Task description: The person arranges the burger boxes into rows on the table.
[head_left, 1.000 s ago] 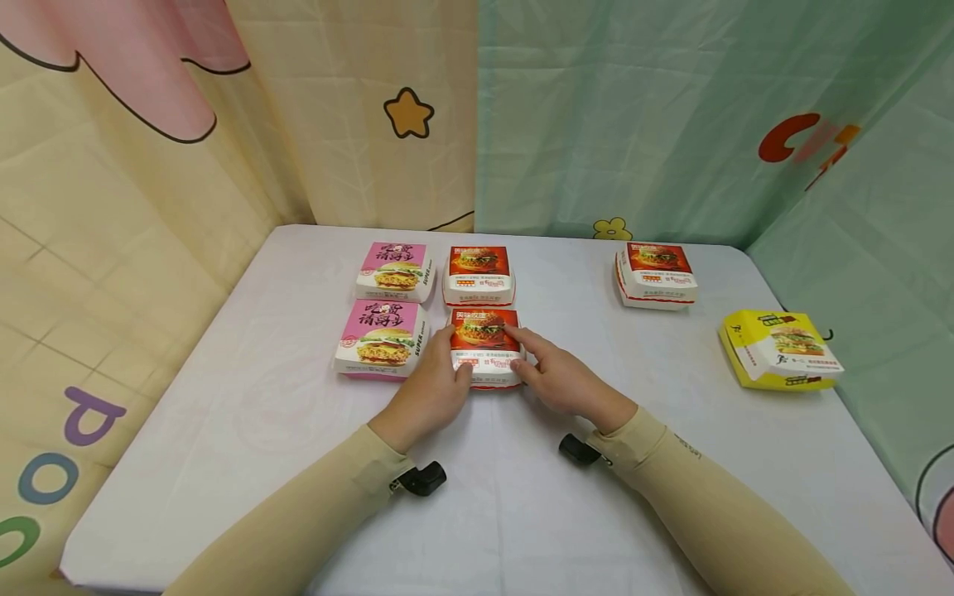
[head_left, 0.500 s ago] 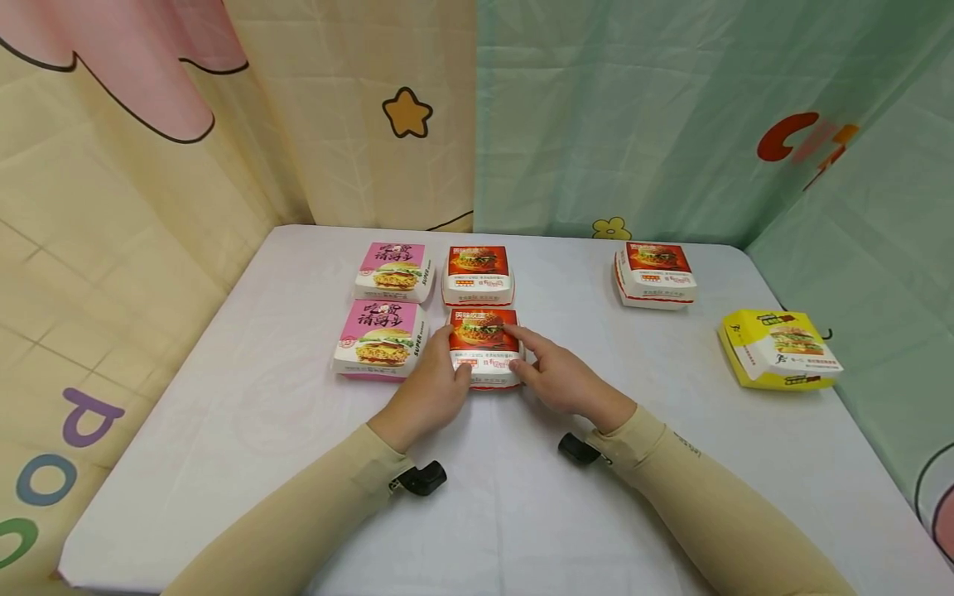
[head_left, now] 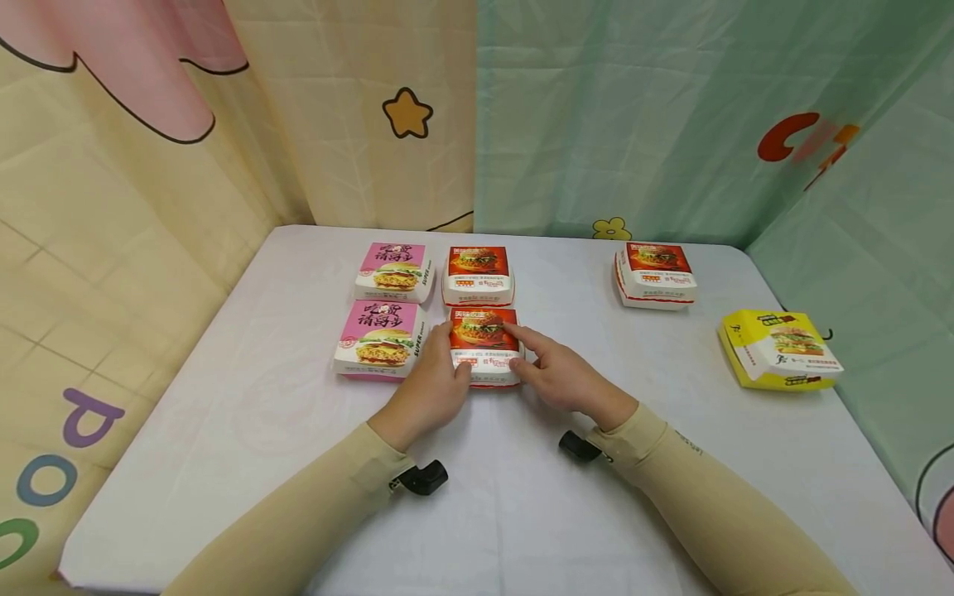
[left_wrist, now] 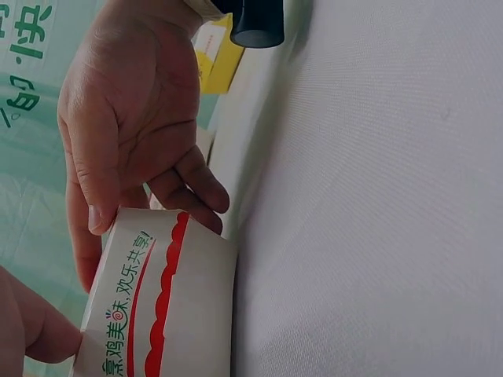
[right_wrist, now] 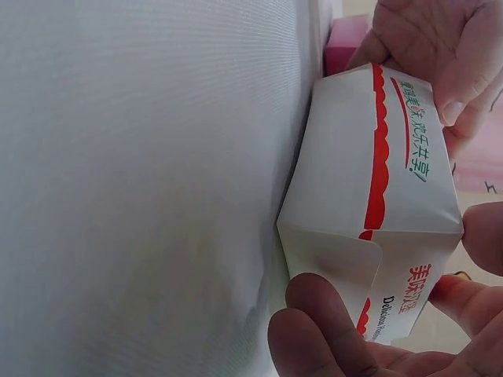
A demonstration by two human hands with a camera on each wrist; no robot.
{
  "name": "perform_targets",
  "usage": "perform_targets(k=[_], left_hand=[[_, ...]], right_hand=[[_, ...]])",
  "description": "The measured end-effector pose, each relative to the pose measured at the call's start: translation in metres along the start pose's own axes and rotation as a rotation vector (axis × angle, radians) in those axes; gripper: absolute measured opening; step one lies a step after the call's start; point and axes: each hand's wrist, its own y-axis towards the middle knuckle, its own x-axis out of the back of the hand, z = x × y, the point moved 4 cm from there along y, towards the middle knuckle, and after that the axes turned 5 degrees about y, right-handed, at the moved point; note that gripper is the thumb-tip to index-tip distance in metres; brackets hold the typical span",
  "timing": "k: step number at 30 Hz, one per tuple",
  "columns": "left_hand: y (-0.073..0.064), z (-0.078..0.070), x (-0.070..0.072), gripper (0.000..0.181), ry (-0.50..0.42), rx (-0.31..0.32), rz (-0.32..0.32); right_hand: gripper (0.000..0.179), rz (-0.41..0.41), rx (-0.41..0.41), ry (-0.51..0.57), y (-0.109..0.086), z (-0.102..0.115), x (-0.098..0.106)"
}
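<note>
A red-and-white burger box lies on the white table between the two hands. The left hand holds its left side, thumb at the front edge. On the other side, the right hand holds the box with its thumb near the front right corner and fingers at the side and top edge. In the right wrist view, right-hand fingers lie against the side flap of the burger box. The left thumb touches the top edge of the box in the left wrist view.
Two pink burger boxes stand in a column just left. Directly behind the held box sits another red-and-white box. Farther right are a third red-and-white box and a yellow burger box near the table's right edge. Curtains surround the table.
The held burger box has shifted very slightly away from the person, toward the red-and-white box behind it. Both hands keep nearly the same places on it.
</note>
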Motion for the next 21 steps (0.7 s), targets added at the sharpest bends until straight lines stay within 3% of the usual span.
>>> perform_targets(k=[13,21], left_hand=[[-0.007,-0.009,0.006,0.081,0.035,-0.018,-0.011],[-0.016,-0.023,0.012,0.087,0.088,-0.122,-0.056]], right_hand=[[0.069,0.005,0.012,0.026,-0.003,-0.001,0.003],[0.071,-0.065,-0.019,0.034,-0.008,-0.004,0.016]])
